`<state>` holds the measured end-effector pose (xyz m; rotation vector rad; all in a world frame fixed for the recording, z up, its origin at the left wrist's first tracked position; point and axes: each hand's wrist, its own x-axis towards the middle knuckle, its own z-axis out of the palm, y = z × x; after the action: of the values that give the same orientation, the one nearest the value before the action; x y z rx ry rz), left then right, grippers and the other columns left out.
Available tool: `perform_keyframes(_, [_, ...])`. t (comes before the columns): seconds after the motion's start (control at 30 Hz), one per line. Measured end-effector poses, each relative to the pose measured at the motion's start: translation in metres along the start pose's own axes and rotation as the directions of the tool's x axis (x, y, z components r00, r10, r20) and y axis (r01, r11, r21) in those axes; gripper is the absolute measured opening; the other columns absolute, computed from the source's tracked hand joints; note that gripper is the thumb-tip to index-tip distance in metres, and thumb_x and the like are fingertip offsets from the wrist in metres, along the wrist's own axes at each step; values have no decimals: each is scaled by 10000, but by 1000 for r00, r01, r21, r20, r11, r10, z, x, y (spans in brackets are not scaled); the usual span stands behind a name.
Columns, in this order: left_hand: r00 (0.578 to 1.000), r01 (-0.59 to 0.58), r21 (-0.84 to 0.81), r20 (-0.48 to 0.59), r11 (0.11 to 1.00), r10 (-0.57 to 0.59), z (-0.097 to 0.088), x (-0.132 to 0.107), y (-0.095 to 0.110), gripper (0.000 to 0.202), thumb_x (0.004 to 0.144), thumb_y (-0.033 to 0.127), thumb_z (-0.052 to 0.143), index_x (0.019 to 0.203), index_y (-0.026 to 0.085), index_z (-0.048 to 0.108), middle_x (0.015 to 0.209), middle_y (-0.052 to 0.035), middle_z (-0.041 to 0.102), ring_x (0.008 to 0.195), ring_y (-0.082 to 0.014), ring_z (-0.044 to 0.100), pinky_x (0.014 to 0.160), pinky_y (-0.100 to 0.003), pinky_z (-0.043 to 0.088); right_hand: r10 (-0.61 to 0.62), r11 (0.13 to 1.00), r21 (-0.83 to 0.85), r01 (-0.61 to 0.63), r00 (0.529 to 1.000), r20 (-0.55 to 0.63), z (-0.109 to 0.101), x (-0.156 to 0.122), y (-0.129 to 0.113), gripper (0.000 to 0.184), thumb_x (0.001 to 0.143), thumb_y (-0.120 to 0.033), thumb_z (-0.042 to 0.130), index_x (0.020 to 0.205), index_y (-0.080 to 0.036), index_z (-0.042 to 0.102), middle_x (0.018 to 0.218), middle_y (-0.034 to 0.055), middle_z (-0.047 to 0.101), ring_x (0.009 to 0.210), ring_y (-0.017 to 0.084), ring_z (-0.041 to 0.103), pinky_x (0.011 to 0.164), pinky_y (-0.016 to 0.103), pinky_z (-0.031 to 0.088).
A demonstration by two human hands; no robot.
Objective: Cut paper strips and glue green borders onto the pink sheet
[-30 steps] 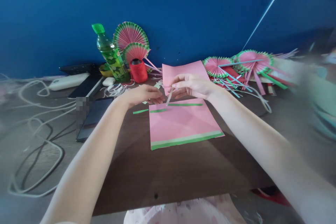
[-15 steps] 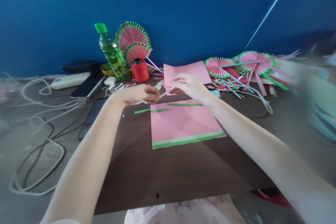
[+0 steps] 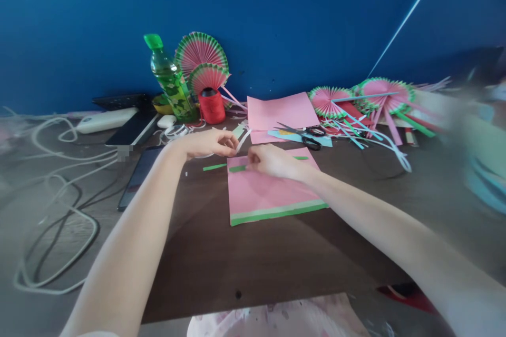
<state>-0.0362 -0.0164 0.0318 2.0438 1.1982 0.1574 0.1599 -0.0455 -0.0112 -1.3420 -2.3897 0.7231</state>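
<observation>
My left hand (image 3: 211, 143) is closed in a pinch above the table, with a thin white strip (image 3: 242, 139) rising from its fingertips. My right hand (image 3: 272, 160) is low over a pink paper sheet (image 3: 272, 189) that has a green band along its near edge. Its fingers, slightly blurred, are pinched at the right end of a short green paper strip (image 3: 237, 168). Another green strip (image 3: 214, 167) lies left of the sheet. Part of a longer green strip (image 3: 301, 158) shows behind my right hand, which hides the rest.
Black-handled scissors (image 3: 310, 142) lie behind the sheet, by more pink paper (image 3: 282, 110). Folded paper fans (image 3: 201, 55) lean on the wall near a green bottle (image 3: 169, 84) and red thread spool (image 3: 212, 106). Cables (image 3: 95, 226) and a phone (image 3: 138, 179) are at left.
My right hand has let go of the white strip and moved down toward me, onto the pink sheet by the green strip. The scissors now show. My left hand has barely moved.
</observation>
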Motion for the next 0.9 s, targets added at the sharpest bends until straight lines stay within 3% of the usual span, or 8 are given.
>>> perform_keyframes(0.17, [996, -54, -141, 58, 989, 63, 9, 3, 8, 193, 645, 262, 622, 825, 194, 604, 862, 7, 649, 855, -165, 578, 768, -249, 399, -65, 983, 174, 61, 998, 15, -11, 5, 5, 71, 686, -106, 565, 719, -162, 594, 722, 17, 634, 648, 125, 550, 570, 239, 382])
perform_keyframes(0.37, [998, -62, -269, 9, 961, 67, 17, 6, 18, 129, 637, 203, 629, 756, 177, 588, 776, 2, 658, 798, -173, 615, 765, -288, 439, -5, 885, 464, 46, 996, -89, -20, 13, 19, 54, 688, -183, 616, 722, -158, 583, 686, 17, 630, 622, 125, 581, 573, 252, 447])
perform_keyframes(0.5, [1000, -29, -441, -22, 897, 21, 21, 7, 20, 132, 678, 227, 624, 777, 175, 554, 799, -41, 690, 779, -190, 659, 762, -328, 480, -7, 814, 568, 121, 980, -199, -21, 16, 21, 106, 661, -122, 593, 758, -162, 594, 749, 14, 646, 717, 130, 599, 674, 272, 477])
perform_keyframes(0.67, [996, -77, -528, -85, 846, 37, 26, 12, 15, 163, 695, 247, 642, 787, 170, 532, 812, -65, 705, 772, -194, 675, 779, -356, 494, 12, 722, 679, 133, 979, -205, -23, 17, 14, 103, 700, -218, 581, 792, -177, 605, 852, 18, 650, 815, 138, 592, 770, 302, 458])
perform_keyframes(0.77, [995, -77, -558, -97, 826, 28, 29, 15, 14, 181, 708, 233, 638, 844, 171, 536, 815, -65, 708, 740, -185, 676, 773, -358, 497, 73, 758, 627, 182, 930, -359, -21, 17, 13, 129, 708, -279, 612, 682, -168, 552, 768, 18, 618, 779, 133, 577, 792, 299, 441])
perform_keyframes(0.9, [974, -158, -684, -225, 712, 0, 35, 17, 18, 283, 754, 196, 585, 1030, 186, 522, 885, -67, 704, 764, -164, 674, 823, -346, 484, 119, 806, 542, 239, 830, -545, -19, 15, 13, 180, 759, -324, 580, 670, -189, 501, 748, 2, 586, 781, 128, 563, 788, 282, 434])
